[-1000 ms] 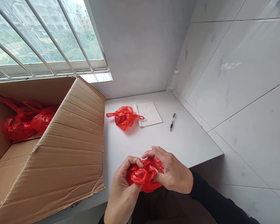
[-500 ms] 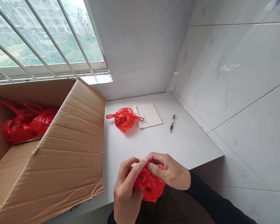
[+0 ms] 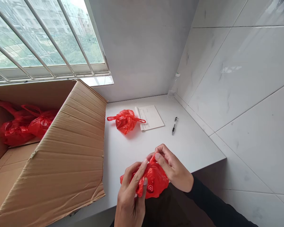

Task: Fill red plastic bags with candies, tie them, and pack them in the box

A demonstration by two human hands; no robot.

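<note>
**Bag stretched wider than half a second ago**

Pulled out sideways since the earlier frame: red plastic bag point(image 3: 153, 184), now reaching further left, with a small white printed mark turned up on its near face. Right hand point(image 3: 175, 171) shifted slightly up and away; left hand point(image 3: 130, 195) a little lower and nearer.

Grip, right: thumb and forefinger pressed together on the bag's top fold, pinching it. Other fingers curled behind; dark sleeve to the wrist.

Grip, left: fingers laid over the bag's left part, thumb pressed on its front, film clamped between them.

Position of held bag: in the air between both hands, over the near edge of the white counter point(image 3: 194, 142), just right of the near corner of the open cardboard box point(image 3: 68, 142). Not resting on the counter, as far as can be told.

Elsewhere on the counter: second red bag, knotted point(image 3: 125, 121), its right handle lying over the edge of a notepad point(image 3: 152, 116); pen point(image 3: 173, 125) right of the notepad, apart from it; clear bottle point(image 3: 172, 90) in the far corner against the tiled wall.

Inside the box, far end: more knotted red bags point(image 3: 26, 124), touching one another. Barred window above.
</note>
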